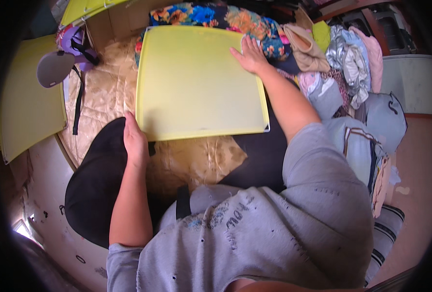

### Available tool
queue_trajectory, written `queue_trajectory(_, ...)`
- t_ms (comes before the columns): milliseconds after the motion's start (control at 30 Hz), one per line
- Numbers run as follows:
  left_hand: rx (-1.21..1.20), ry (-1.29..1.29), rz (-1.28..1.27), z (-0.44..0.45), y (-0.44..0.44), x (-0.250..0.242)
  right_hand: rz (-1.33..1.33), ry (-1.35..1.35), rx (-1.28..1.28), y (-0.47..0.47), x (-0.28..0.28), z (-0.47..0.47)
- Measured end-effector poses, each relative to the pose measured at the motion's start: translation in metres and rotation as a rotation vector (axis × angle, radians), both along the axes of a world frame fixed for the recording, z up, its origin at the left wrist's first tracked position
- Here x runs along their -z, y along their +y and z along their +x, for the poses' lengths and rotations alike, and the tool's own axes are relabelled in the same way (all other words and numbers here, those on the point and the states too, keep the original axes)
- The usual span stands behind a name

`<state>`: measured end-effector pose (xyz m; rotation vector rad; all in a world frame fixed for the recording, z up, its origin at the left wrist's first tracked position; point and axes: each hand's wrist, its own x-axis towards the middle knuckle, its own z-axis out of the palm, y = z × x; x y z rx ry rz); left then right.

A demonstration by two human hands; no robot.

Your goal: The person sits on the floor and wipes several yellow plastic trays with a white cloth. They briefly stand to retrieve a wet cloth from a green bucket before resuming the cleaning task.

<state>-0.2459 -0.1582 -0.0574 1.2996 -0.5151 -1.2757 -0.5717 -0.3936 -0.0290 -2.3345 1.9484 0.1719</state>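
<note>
A square yellow panel [201,80] with raised edging and a white corner piece lies across the person's legs, spanning the gap between them. My right hand [252,56] rests flat on its far right corner, thumb spread away from the fingers. At the panel's near left edge is my left hand [135,138], held upright with its fingers pointing away; whether they grip the edge is not visible. Beneath the panel, part of a tan quilted cover [197,157] shows between the black-clad legs [95,182].
More yellow panels stand at the left [33,98] and far left [88,9]. Purple objects with black straps [72,47] sit beside them. A floral cloth bundle [216,16] lies behind the panel. Piled clothes [350,58] and a grey-blue bag [385,118] occupy the right.
</note>
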Motion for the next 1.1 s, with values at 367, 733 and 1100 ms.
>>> queue_trajectory(367, -0.023, 0.290, 0.006, -0.006, 0.003, -0.003, 0.168, 0.105, -0.444, 0.169, -0.035, -0.022)
queue_trajectory(733, -0.007, 0.493, 0.044, 0.000, 0.005, -0.010, 0.130, -0.011, -0.542, 0.211, -0.028, 0.069)
queue_trajectory(1100, 0.099, 0.960, -0.080, 0.009, 0.014, -0.020, 0.079, -0.309, -0.819, 0.212, -0.017, 0.209)
